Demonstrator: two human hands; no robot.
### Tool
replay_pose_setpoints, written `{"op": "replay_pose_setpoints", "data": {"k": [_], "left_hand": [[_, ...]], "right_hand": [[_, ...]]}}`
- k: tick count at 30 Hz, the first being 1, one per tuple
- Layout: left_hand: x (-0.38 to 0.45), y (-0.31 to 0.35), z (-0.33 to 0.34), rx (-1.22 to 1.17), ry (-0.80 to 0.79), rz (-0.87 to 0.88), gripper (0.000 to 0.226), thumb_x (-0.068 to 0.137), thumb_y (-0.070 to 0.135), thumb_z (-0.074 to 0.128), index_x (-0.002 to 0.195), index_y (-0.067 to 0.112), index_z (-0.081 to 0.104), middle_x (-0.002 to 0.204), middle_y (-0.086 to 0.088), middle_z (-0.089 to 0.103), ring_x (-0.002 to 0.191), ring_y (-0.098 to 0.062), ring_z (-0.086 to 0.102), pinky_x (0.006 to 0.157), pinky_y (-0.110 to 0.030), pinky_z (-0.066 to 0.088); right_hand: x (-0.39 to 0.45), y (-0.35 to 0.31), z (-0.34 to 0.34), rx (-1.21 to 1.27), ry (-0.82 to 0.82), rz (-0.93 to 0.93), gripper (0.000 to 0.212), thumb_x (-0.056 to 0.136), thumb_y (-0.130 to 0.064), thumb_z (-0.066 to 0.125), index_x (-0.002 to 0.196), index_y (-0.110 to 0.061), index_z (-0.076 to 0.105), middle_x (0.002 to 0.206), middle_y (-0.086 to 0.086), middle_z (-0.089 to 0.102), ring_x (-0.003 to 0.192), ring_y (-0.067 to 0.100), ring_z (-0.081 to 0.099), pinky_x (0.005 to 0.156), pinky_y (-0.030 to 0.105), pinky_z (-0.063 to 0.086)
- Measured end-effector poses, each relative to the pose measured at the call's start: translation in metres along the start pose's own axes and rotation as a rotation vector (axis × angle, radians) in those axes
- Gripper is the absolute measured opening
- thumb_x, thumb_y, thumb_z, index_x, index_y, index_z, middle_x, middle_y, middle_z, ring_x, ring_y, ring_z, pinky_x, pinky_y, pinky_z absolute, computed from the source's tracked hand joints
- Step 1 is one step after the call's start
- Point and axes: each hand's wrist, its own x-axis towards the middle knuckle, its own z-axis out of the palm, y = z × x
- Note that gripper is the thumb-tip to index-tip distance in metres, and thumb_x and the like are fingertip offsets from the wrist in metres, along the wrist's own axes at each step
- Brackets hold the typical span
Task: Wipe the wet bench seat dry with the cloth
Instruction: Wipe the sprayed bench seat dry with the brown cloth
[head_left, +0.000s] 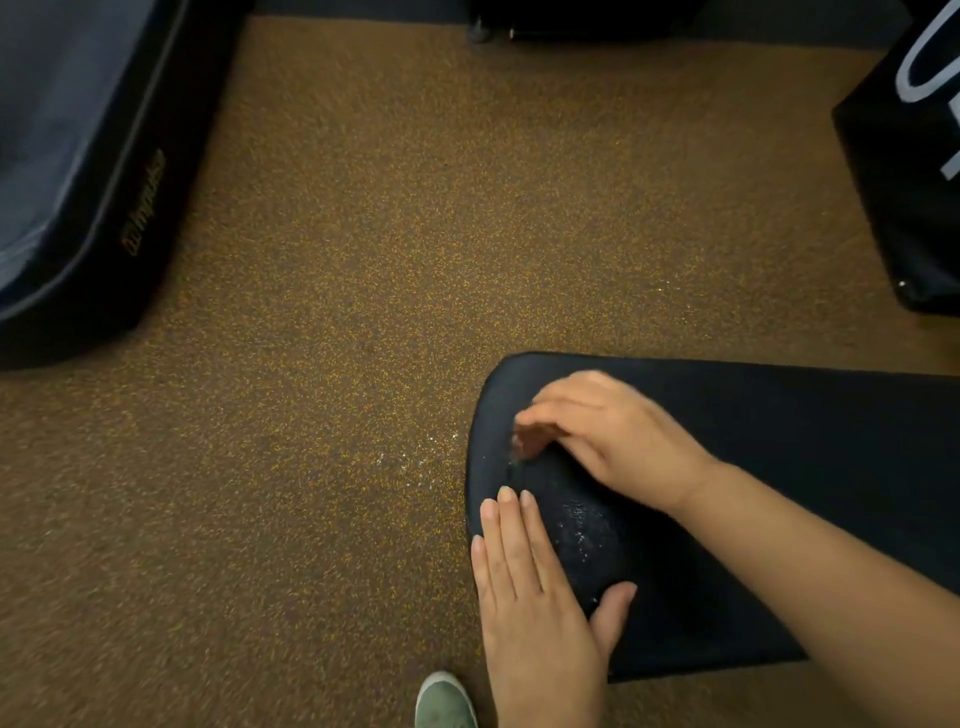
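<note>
One bench seat (779, 467), black padded tabletop, rounded end pointing left, lower right of view; taken as landmark for all entries below. Speckled brown floor (363, 260) on every visible side of the seat, with a scatter of pale flecks (415, 454) just off the rounded end. One large dark padded item with gold lettering (78, 156), well apart from the seat, far up and left. One black bag or case with white markings (904, 156), well apart, above the seat's right portion. One dark object with a small wheel or foot (519, 21), far above the seat at the top edge. One green shoe (444, 701), just below the rounded end. Nothing standing between hands and seat. One dark cloth (576, 530), bunched, lying on the seat near the rounded end, glistening with small droplets, hard to separate from the black padding. Two hands. Left hand (535, 597): fingers (506, 525) straight and together, laid flat at the cloth's left edge, thumb spread below it. Right hand (608, 436): fingers blurred, curled down at the cloth's upper edge; whether pinching the cloth cannot be told.
</note>
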Motion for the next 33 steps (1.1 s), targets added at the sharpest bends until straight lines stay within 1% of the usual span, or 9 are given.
{"op": "replay_pose_setpoints", "data": {"k": [5,9,12,18,21,24,26,29,33], "left_hand": [[0.0,0.0,0.0,-0.022,0.017,-0.013,0.102,0.066,0.07,0.047,0.138,-0.002,0.034,0.143,-0.019,0.04,0.136,-0.031,0.027,0.112,-0.04,0.016],[-0.001,0.0,-0.001,-0.056,0.05,0.004,0.098,0.071,0.069,0.046,0.137,-0.002,0.034,0.144,-0.019,0.037,0.136,-0.031,0.028,0.112,-0.04,0.017],[-0.001,0.0,-0.004,-0.047,0.021,0.002,0.101,0.069,0.071,0.047,0.138,-0.003,0.035,0.144,-0.02,0.038,0.136,-0.032,0.028,0.111,-0.041,0.018],[-0.003,0.0,-0.004,-0.042,0.02,0.003,0.1,0.071,0.068,0.047,0.137,-0.005,0.035,0.144,-0.022,0.038,0.136,-0.033,0.028,0.112,-0.042,0.018],[-0.003,-0.002,-0.005,-0.057,0.007,0.014,0.097,0.069,0.059,0.05,0.138,-0.008,0.032,0.145,-0.024,0.035,0.137,-0.034,0.025,0.111,-0.043,0.018],[-0.002,-0.003,-0.009,-0.118,-0.022,0.013,0.104,0.059,0.048,0.062,0.141,-0.005,0.027,0.148,-0.021,0.03,0.139,-0.032,0.02,0.112,-0.042,0.014],[-0.001,0.0,-0.014,-0.197,-0.011,-0.003,0.106,0.061,0.056,0.06,0.143,-0.003,0.026,0.15,-0.016,0.029,0.141,-0.029,0.018,0.113,-0.04,0.011],[0.004,0.011,-0.026,-0.287,0.015,0.028,0.107,0.062,0.066,0.06,0.145,0.008,0.028,0.15,-0.01,0.03,0.142,-0.025,0.019,0.115,-0.037,0.01],[0.01,0.026,-0.022,-0.308,-0.028,0.209,0.08,0.063,0.03,0.08,0.134,0.03,0.045,0.146,-0.001,0.036,0.138,-0.023,0.026,0.11,-0.04,0.019]], "right_hand": [[0.032,-0.016,0.027,-0.004,0.189,0.223,0.027,0.082,-0.008,0.052,0.101,-0.012,0.071,0.096,0.005,0.067,0.09,0.03,0.059,0.08,0.042,0.049],[-0.005,-0.044,0.03,0.032,0.039,0.117,0.03,0.085,-0.017,0.046,0.104,-0.015,0.069,0.099,0.0,0.066,0.094,0.023,0.059,0.082,0.035,0.048],[-0.034,-0.019,0.005,-0.027,-0.002,0.118,0.028,0.087,-0.015,0.047,0.105,-0.019,0.068,0.101,-0.003,0.066,0.092,0.023,0.06,0.082,0.038,0.05],[-0.014,-0.018,0.017,-0.048,0.25,0.425,0.032,0.082,-0.01,0.045,0.101,-0.016,0.069,0.095,0.001,0.066,0.089,0.028,0.058,0.081,0.041,0.047],[-0.051,-0.056,0.028,0.027,0.149,0.357,0.032,0.086,-0.009,0.053,0.113,-0.019,0.066,0.106,-0.005,0.064,0.1,0.017,0.056,0.088,0.03,0.046],[-0.082,-0.066,0.003,0.204,-0.068,0.316,0.047,0.088,-0.019,0.059,0.133,-0.03,0.053,0.128,-0.019,0.053,0.121,-0.001,0.043,0.102,0.016,0.033],[-0.089,-0.056,-0.015,0.362,-0.094,0.346,0.058,0.085,-0.02,0.058,0.14,-0.033,0.044,0.14,-0.023,0.044,0.132,-0.001,0.034,0.107,0.014,0.025],[-0.096,-0.028,-0.025,0.364,0.136,0.455,0.053,0.083,-0.019,0.047,0.135,-0.03,0.05,0.142,-0.016,0.045,0.136,0.004,0.033,0.111,0.02,0.023],[-0.113,-0.004,0.002,0.035,0.205,0.585,0.047,0.087,-0.018,0.033,0.127,-0.025,0.057,0.14,-0.004,0.048,0.136,0.013,0.033,0.112,0.039,0.029]]}}
